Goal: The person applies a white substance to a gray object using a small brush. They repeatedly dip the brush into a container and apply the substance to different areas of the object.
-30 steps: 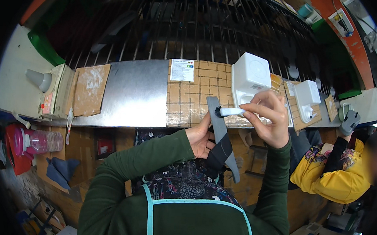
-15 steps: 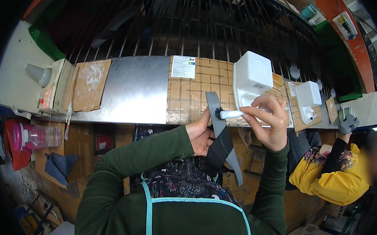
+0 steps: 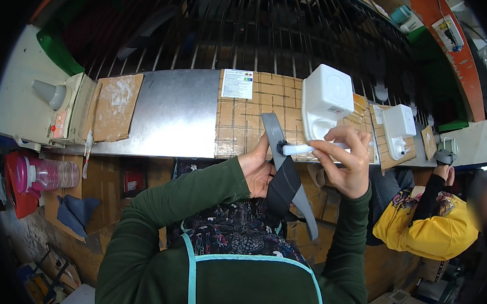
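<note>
My left hand [image 3: 256,172] grips a sandal [image 3: 284,184] from its left side, above my lap at the bench's front edge. The sandal has a grey sole and a wide black strap, and stands slanted with one end up toward the bench. Part of my fingers is hidden behind it. Between thumb and fingertips of my right hand [image 3: 348,166] is a brush [image 3: 297,150] with a white handle. Its dark bristles touch the sole just above the strap. Beyond my right hand stands a white plastic dispenser [image 3: 328,90] with a round dish in its base.
Taped cardboard [image 3: 256,127] with a printed sheet [image 3: 237,84] covers part of the metal bench [image 3: 173,113]. Stained cardboard [image 3: 116,109] lies left. Metal rollers [image 3: 206,42] run behind. A person in yellow [image 3: 424,232] sits right, near a second dispenser [image 3: 399,126]. A pink-lidded bottle [image 3: 55,175] is lower left.
The sandal has turned slightly and its upper end has shifted a little up and left. The brush remains on the sole. At right, the co-worker's hands and the grey piece there have moved.
</note>
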Available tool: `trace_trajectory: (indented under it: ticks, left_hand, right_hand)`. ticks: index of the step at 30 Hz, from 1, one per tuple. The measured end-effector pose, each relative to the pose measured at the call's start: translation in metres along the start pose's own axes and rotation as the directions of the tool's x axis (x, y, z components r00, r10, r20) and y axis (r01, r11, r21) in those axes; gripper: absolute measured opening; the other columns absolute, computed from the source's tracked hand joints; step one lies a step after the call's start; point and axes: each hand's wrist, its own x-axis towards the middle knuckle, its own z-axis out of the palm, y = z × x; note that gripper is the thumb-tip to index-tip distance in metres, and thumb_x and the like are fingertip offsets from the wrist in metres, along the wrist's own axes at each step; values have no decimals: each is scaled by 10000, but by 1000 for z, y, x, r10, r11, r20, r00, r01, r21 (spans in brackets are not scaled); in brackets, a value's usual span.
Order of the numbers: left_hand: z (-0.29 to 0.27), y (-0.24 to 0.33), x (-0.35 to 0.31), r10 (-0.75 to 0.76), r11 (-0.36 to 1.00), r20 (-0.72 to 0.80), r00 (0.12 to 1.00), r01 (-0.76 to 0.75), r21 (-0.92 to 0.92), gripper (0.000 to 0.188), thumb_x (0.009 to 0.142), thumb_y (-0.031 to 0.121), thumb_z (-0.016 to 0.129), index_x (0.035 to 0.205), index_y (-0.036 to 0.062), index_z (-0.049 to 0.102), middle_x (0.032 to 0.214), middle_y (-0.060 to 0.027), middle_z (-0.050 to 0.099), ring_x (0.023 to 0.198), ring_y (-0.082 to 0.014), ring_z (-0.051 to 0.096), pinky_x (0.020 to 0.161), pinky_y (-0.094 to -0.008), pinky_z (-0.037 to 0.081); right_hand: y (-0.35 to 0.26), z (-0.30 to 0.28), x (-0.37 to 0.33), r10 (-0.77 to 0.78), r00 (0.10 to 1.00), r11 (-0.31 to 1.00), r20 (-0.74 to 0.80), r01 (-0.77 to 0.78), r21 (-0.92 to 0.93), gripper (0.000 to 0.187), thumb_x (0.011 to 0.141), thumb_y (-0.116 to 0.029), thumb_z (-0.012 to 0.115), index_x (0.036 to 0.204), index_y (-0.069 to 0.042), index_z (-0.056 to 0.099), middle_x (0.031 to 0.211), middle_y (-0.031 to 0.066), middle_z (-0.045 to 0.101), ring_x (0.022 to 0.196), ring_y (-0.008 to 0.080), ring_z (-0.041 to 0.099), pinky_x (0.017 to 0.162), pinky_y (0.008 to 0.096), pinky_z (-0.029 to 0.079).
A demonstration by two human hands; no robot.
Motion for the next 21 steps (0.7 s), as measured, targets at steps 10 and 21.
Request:
trace_trajectory:
  ticks: [10,21]
  left_hand:
    - [-7,1,1,-27,997,96,995,34,-65,1056,757,865,88,1486,120,262,1350,-212,488,1228,-343,539,992,-575,470]
    - [-8,1,1,-73,985,45,996,79,-152,1046,775,857,127,1454,80,297,1328,-199,512,1210,-316,558,987,-553,483]
  right_hand:
    - [-1,2,-8,13,1000,1000,4,-13,10,241,709,-143,788,946,-174,761,874,-15,616,691,123,480,738,321,264]
    - [-3,5,-18,18,1000,1000,-10,-18,22,240,700,-144,797,935,-180,763,866,-12,610,698,117,489,731,328,262]
